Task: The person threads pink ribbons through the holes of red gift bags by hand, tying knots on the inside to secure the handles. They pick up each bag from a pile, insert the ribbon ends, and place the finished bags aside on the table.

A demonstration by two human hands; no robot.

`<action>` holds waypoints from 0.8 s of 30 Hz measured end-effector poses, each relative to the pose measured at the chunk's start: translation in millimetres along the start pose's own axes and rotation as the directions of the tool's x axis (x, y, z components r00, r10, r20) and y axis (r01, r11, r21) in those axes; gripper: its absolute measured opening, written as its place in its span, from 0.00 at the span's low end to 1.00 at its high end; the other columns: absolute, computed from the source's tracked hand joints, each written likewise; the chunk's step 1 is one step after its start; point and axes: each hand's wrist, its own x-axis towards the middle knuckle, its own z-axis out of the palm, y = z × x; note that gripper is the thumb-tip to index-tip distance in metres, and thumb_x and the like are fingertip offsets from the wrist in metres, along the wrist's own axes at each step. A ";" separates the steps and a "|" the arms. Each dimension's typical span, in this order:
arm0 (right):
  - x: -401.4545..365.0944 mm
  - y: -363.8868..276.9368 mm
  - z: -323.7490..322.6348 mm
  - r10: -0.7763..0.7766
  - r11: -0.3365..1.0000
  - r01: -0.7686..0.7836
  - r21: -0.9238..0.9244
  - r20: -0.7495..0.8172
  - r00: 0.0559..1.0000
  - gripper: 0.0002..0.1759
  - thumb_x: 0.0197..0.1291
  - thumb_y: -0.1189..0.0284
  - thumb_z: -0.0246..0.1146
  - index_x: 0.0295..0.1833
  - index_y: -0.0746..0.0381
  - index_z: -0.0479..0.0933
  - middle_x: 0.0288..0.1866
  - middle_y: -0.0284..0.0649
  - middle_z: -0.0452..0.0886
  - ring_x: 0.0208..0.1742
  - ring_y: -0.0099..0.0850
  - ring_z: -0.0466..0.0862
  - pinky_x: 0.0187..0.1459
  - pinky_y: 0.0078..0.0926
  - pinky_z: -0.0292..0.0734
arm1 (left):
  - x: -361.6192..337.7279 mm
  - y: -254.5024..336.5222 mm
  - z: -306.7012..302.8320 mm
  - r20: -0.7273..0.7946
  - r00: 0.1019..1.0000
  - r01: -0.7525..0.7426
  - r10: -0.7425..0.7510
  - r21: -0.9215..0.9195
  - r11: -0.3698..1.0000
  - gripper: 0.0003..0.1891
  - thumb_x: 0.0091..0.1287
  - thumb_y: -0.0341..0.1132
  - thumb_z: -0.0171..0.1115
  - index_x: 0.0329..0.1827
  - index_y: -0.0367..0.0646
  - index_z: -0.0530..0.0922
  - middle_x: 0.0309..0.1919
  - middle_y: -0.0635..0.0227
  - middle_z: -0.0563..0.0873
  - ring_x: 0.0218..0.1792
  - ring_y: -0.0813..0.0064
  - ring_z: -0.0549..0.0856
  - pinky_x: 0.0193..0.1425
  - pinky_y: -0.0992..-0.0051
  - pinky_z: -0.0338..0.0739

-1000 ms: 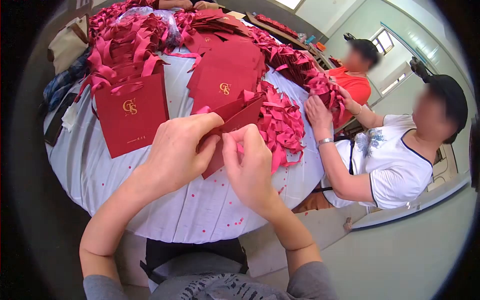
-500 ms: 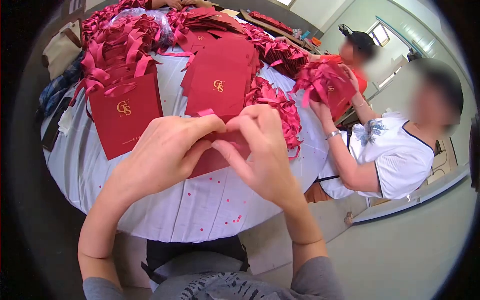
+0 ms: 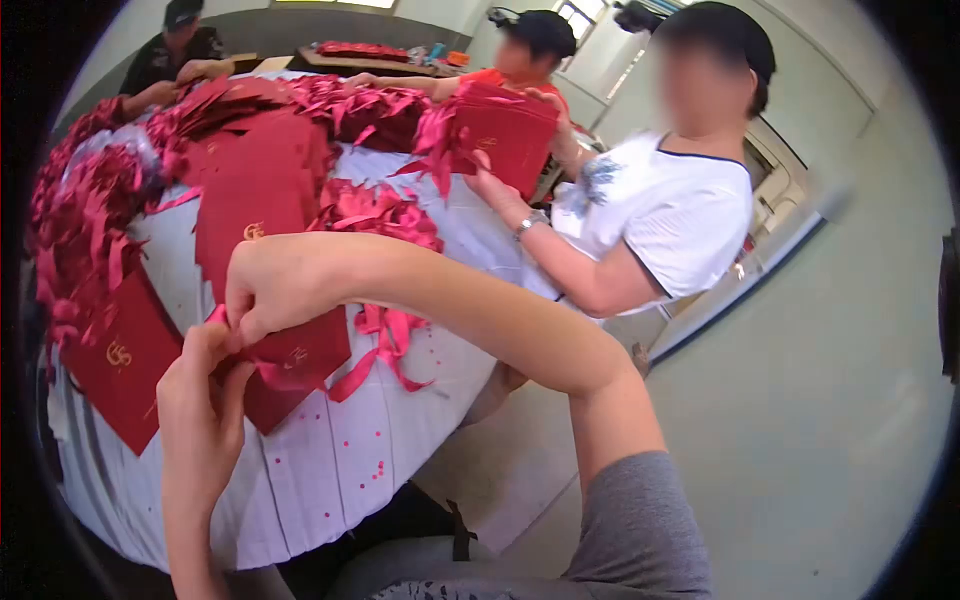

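Close together at the lower left, my left hand (image 3: pixel 195 385) and my right hand (image 3: pixel 285 285) both pinch a pink ribbon (image 3: pixel 272 377) at the top of a red paper bag (image 3: pixel 310 352). The bag hangs below my fingers, over the white-covered table. My right wrist is bent, with its fingertips nearly touching my left ones, which hide part of the ribbon. A long loose ribbon (image 3: pixel 385 360) trails to the right of the bag. Another red bag with a gold logo (image 3: pixel 118 355) lies to the left, and a stack of flat red bags (image 3: pixel 255 190) lies beyond my hands.
Heaps of ribbon-handled bags (image 3: pixel 85 220) line the left side, with another ribbon pile (image 3: pixel 380 215) behind my right arm. A person in a white shirt (image 3: pixel 690 210) holds red bags (image 3: pixel 500 135) at the right. Small red dots dot the tablecloth (image 3: pixel 300 500). Two more people sit farther back.
The view has swung to the right. My hands, with the bag and ribbon, now appear farther left; my right hand has turned over, its wrist bent, and the ribbon's loose end shows.
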 end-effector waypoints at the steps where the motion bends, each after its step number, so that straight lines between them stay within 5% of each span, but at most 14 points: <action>1: -1.8 0.7 0.0 0.012 1.000 -0.012 -0.002 -0.013 1.000 0.11 0.52 0.69 0.63 0.35 0.67 0.82 0.25 0.47 0.81 0.28 0.33 0.80 0.33 0.31 0.74 | -1.2 -2.8 5.2 -0.056 0.996 -0.071 0.070 -0.003 0.998 0.13 0.58 0.17 0.59 0.45 0.35 0.71 0.30 0.58 0.80 0.29 0.69 0.82 0.28 0.78 0.71; 6: -7.1 -7.0 2.4 0.147 0.985 -0.142 0.098 -0.046 0.988 0.10 0.49 0.71 0.65 0.35 0.66 0.84 0.25 0.41 0.83 0.28 0.28 0.81 0.33 0.28 0.75 | 0.5 0.4 0.2 -0.032 0.996 -0.082 0.081 -0.009 0.997 0.13 0.58 0.17 0.59 0.45 0.35 0.72 0.30 0.59 0.81 0.27 0.69 0.82 0.28 0.77 0.71; 9: -14.6 -7.3 10.7 0.153 0.963 -0.110 0.245 -0.166 0.974 0.10 0.49 0.72 0.64 0.34 0.67 0.83 0.24 0.40 0.82 0.28 0.26 0.80 0.32 0.27 0.74 | 2.3 0.9 -1.4 0.000 0.997 -0.073 0.073 -0.041 0.996 0.12 0.58 0.18 0.60 0.45 0.35 0.74 0.30 0.59 0.82 0.28 0.68 0.83 0.29 0.77 0.73; 12: -16.5 -3.4 11.9 0.126 0.978 -0.087 0.189 -0.206 0.970 0.09 0.52 0.71 0.62 0.32 0.67 0.82 0.21 0.37 0.80 0.25 0.22 0.77 0.28 0.26 0.72 | 4.3 -3.7 2.2 -0.031 0.993 -0.112 0.110 -0.055 0.992 0.12 0.57 0.19 0.63 0.44 0.35 0.76 0.31 0.57 0.83 0.31 0.67 0.86 0.34 0.76 0.77; 19: -7.1 -5.3 -3.8 0.112 0.934 -0.023 0.357 -0.231 0.966 0.09 0.59 0.72 0.63 0.37 0.68 0.81 0.32 0.33 0.83 0.36 0.17 0.78 0.41 0.15 0.72 | 4.5 -1.2 0.3 -0.010 0.983 -0.181 0.182 0.062 0.982 0.08 0.58 0.28 0.65 0.38 0.41 0.75 0.25 0.58 0.81 0.25 0.59 0.82 0.28 0.67 0.74; 22: -0.1 -18.1 -14.3 0.269 0.893 -0.131 0.430 -0.279 0.922 0.09 0.60 0.70 0.62 0.37 0.64 0.82 0.29 0.29 0.80 0.28 0.10 0.72 0.25 0.08 0.63 | 5.4 -0.8 0.7 -0.016 0.983 -0.180 0.181 0.053 0.982 0.08 0.57 0.28 0.65 0.39 0.42 0.76 0.25 0.59 0.82 0.24 0.60 0.82 0.27 0.67 0.74; 24: 9.0 -12.1 -15.7 0.280 0.834 -0.084 0.545 -0.286 0.916 0.08 0.56 0.70 0.63 0.34 0.65 0.82 0.27 0.30 0.79 0.27 0.13 0.72 0.24 0.11 0.62 | 5.9 -1.4 3.0 -0.025 0.971 -0.235 0.238 0.081 0.969 0.09 0.57 0.29 0.65 0.41 0.42 0.78 0.26 0.60 0.83 0.24 0.62 0.83 0.26 0.68 0.74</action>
